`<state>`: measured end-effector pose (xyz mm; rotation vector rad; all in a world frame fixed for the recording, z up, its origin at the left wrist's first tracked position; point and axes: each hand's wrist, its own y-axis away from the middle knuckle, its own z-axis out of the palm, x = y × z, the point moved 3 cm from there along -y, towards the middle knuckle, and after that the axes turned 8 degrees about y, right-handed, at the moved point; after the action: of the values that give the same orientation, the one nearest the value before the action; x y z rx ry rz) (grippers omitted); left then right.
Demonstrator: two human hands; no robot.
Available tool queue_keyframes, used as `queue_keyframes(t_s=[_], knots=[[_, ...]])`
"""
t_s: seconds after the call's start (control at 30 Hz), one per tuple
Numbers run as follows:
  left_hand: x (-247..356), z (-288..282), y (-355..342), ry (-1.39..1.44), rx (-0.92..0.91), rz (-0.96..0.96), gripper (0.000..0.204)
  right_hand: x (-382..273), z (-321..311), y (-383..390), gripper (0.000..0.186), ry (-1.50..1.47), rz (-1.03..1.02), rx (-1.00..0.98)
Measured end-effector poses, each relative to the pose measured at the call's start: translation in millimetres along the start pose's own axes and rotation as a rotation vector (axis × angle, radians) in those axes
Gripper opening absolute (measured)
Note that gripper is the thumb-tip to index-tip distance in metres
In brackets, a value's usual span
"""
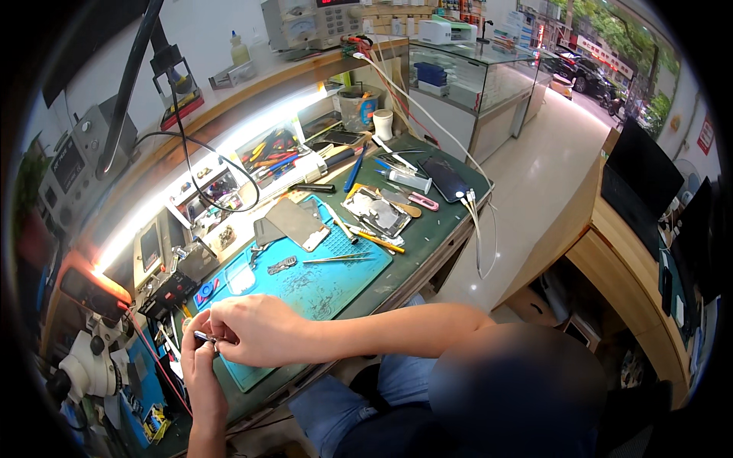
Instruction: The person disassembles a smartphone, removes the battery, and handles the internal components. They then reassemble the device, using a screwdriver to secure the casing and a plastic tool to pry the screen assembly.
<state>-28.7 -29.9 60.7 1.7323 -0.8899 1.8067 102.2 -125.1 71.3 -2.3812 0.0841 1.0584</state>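
My left hand [200, 372] and my right hand [256, 330] meet over the left end of the blue work mat [324, 294]. Between their fingertips is a small dark piece with a shiny edge [203, 336]; most of it is covered, so its kind cannot be told. Both hands are closed around it. On the mat beyond them lie tweezers [336, 259], a small dark phone part [282, 265] and a clear, shallow piece [240, 278]. A grey phone panel [299, 224] rests at the mat's far edge.
An opened phone [378, 212], a syringe [408, 179] and a dark phone [444, 180] lie farther right. To the left stand an orange-framed meter [88, 288] and a white microscope part [88, 366]. A looped black cable [200, 187] hangs over the bench.
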Motion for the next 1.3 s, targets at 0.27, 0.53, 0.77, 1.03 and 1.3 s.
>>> queue_keyframes(t_s=[0.27,0.53,0.77,1.03,1.3], knots=[[8.6,-10.1,-5.0,-0.029,-0.010,-0.112,0.044,-9.1,12.6,5.1,0.015,0.059,0.005,0.140],[14.9,-23.2,-16.2,0.211,-0.039,-0.247,0.040,79.6,8.6,13.1,0.018,0.373,0.213,0.108],[12.3,-24.4,-25.8,0.183,-0.163,-0.254,0.047,40.2,3.6,17.3,0.051,0.419,-0.360,0.233],[19.1,-20.4,-28.6,0.181,-0.250,-0.336,0.060,18.5,21.9,-9.3,0.062,-0.023,-0.537,0.087],[13.0,-10.7,-14.9,0.176,-0.177,-0.229,0.069,20.8,12.9,-16.0,0.065,0.009,-0.527,0.061]])
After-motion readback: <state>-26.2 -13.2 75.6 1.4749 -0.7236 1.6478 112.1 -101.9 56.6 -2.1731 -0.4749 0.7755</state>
